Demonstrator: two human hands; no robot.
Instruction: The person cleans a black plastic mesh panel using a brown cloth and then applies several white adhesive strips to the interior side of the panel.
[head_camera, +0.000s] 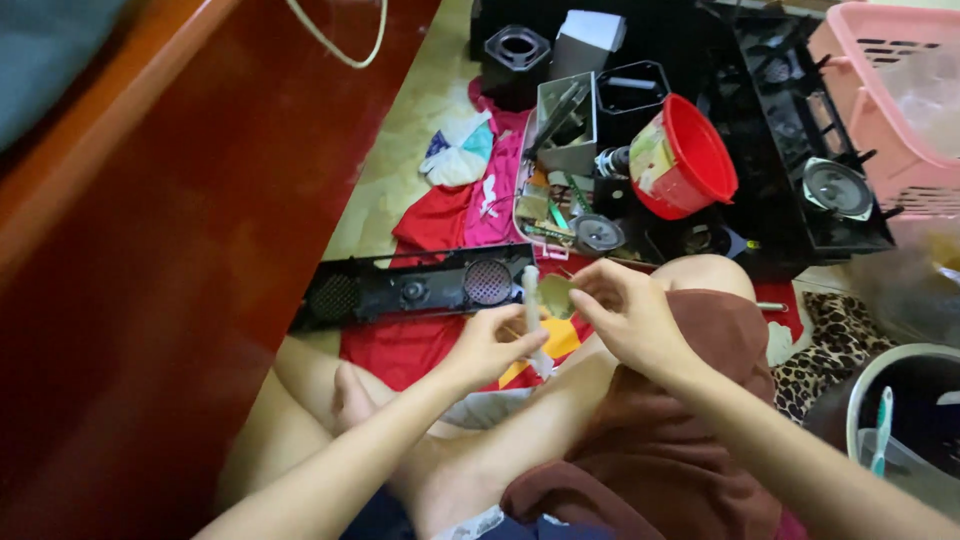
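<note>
I sit cross-legged on the floor. My left hand (492, 343) grips a pale, slim stick-like tool (531, 296) held upright. My right hand (622, 312) pinches a small greenish flat piece (557, 295) right next to the tool's upper part. Both hands meet above my knees, over a red cloth (410, 345). What the small piece is I cannot tell.
A long black speaker panel (420, 287) lies just beyond my hands. Farther off are a red bucket (690, 160), black plastic frames (800, 150), loose speakers (836, 186), a pink basket (880, 110) and circuit boards (540, 215). A red-brown wooden furniture side (170, 230) fills the left. A basin (905, 420) sits at right.
</note>
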